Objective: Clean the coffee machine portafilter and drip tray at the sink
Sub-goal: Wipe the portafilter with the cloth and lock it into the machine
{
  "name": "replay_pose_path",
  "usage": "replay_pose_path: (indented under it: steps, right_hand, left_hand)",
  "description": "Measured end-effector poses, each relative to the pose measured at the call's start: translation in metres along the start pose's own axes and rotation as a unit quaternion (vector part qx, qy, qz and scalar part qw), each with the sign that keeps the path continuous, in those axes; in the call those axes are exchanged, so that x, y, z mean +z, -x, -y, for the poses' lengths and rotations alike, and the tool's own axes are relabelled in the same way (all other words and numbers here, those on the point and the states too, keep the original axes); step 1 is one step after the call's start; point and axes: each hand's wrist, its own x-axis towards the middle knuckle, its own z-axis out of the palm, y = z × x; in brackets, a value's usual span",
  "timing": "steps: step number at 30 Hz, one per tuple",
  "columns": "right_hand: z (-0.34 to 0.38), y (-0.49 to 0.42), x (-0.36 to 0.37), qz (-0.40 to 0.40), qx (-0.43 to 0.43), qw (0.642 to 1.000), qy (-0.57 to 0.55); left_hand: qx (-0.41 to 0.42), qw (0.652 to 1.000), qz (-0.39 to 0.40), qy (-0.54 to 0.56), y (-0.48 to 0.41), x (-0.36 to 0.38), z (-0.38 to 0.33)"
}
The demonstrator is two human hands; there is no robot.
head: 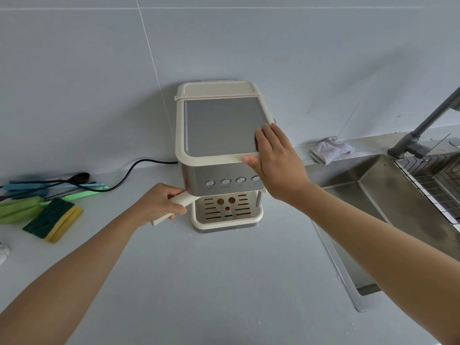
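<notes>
Grips portafilter handle (183, 199) w/ L hand (159, 204), fingers curled round it, center-left, just under front of coffee machine (219, 130). Presses R hand (276, 160) flat, fingers straight & close together, thumb on front rim, on machine's top right corner, center frame. Drip tray (226, 210) seated in machine base, slotted grate up. Sink (388, 195) at right edge, faucet (428, 118) above. Green/yellow sponge (53, 220) on counter (199, 282) at left; crumpled cloth (331, 149) on ledge, right of machine.

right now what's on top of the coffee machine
Only the right hand lies there, flat on the front right corner of the coffee machine. The patch under its palm is covered, so I cannot see it.
</notes>
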Motion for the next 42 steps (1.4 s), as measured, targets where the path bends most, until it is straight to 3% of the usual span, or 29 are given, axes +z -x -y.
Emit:
replay_pose_path:
  steps: [17,42]
  right_hand:
    - [-0.002,-0.004,0.009,-0.006,0.002,1.000,0.005]
    - [0.008,0.005,-0.003,0.041,0.029,0.998,0.025]
  left_hand:
    - [-0.067,0.976,-0.196,0.060,0.034,0.110,-0.017]
    - [-0.164,0.939,-0.293,0.074,0.038,0.154,-0.059]
